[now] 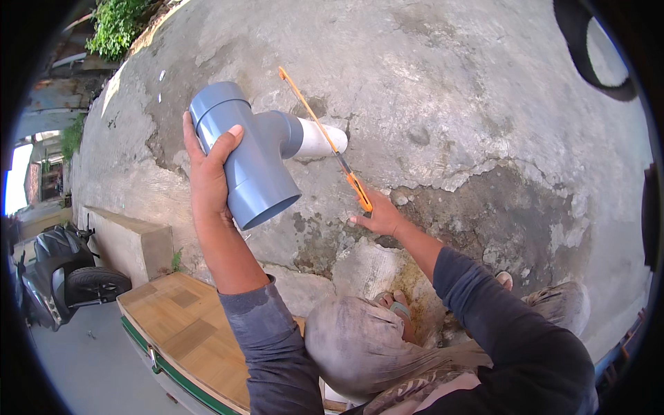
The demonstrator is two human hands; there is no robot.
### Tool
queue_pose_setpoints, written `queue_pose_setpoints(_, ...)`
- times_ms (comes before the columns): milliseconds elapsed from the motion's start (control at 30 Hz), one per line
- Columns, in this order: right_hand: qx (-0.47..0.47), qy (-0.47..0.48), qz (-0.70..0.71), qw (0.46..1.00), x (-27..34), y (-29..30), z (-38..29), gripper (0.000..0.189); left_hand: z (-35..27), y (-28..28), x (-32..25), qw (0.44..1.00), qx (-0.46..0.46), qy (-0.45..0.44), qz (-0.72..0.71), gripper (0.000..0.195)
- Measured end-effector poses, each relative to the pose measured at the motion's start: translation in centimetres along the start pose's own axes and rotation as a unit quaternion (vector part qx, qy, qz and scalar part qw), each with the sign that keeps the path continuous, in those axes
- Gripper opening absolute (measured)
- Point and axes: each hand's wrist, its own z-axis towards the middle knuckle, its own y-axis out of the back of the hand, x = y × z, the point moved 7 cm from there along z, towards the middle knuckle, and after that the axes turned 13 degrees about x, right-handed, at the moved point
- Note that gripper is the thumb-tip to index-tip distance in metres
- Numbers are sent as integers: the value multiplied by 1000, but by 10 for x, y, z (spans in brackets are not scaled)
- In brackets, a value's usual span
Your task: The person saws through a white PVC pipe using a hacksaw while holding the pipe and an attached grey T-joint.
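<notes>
My left hand [210, 171] grips a blue-grey plastic pipe tee [249, 155] around its main barrel, thumb on the upper face. A white plastic pipe [317, 138] sits in the tee's side socket and points right. In my right hand [381, 211] is the handle of an orange hacksaw [348, 175], whose long thin frame reaches up and left across the white pipe. Whether the saw touches the pipe cannot be told. The pipe's far end lies just right of the saw. One open end of the tee faces down towards me.
Cracked concrete ground [415, 104] lies ahead. At lower left are a wood-patterned board [192, 332] with a green edge, a concrete block [129, 244] and a parked motorcycle [67, 275]. A black tyre-like ring [576, 46] shows at upper right. My sandalled foot [398, 305] is below.
</notes>
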Motion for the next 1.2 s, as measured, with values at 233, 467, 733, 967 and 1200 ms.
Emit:
queue_pose_setpoints(233, -107, -50, 111, 987, 68, 42, -48, 70, -20, -30, 2, 998, 5, -23, 65, 117)
queue_pose_setpoints(467, -125, -64, 121, 983, 81, 73, -22, 62, -27, -41, -1, 997, 6, -41, 70, 109)
queue_pose_setpoints(733, -132, -4, 143, 981, 81, 45, -68, 62, -43, -3, 20, 998, -12, -52, 32, 103)
queue_pose_setpoints(967, -111, -44, 61, 991, 65, 76, 54, 65, -60, -39, 28, 996, -29, -78, 32, 101)
queue_pose_setpoints(1200, -86, -28, 121, 988, 71, 37, -64, 66, -71, 10, 43, 993, -29, -93, 69, 89)
